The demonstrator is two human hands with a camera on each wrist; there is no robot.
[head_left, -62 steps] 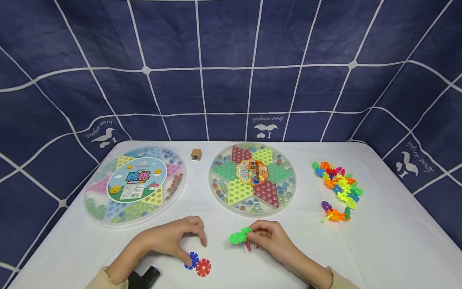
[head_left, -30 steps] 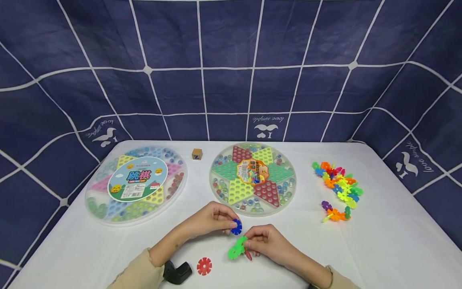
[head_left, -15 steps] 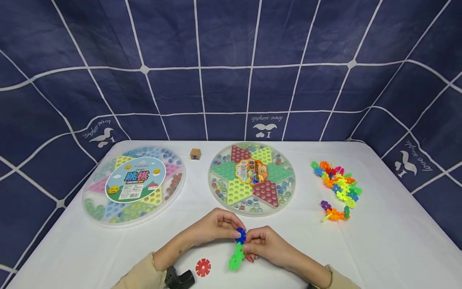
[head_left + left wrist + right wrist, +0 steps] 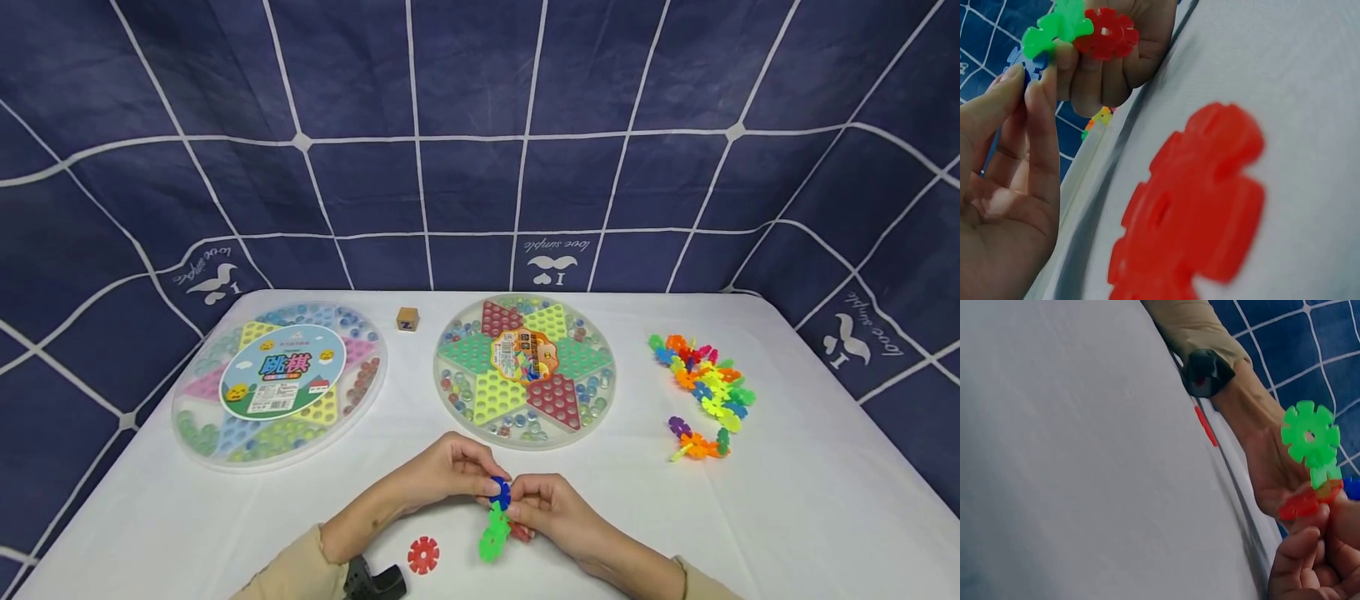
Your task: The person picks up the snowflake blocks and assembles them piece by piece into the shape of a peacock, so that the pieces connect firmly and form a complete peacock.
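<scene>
Between finger and thumb, my left hand (image 4: pixel 446 475) pinches a blue notched plastic disc (image 4: pixel 500 493). My right hand (image 4: pixel 551 508) pinches a joined cluster of green snowflake discs (image 4: pixel 492 537) with a red disc (image 4: pixel 1107 34) fixed to it. The blue disc's edge meets the upper end of the green pieces, and the fingertips of both hands are side by side there. In the right wrist view, a green disc (image 4: pixel 1310 434) faces the camera above the red one. A loose red disc (image 4: pixel 423 555) lies flat on the table by my left wrist.
Two round Chinese checkers sets, one with a blue label (image 4: pixel 281 375) and one with an orange label (image 4: pixel 525 371), lie behind the hands. A wooden letter block (image 4: pixel 407 319) stands between them. At right are a pile of joined colourful discs (image 4: pixel 708 379) and a smaller cluster (image 4: pixel 699 446).
My left hand has picked the blue disc off the table beside the red one and carried it right to the green pieces. My right hand has tilted the green cluster downward.
</scene>
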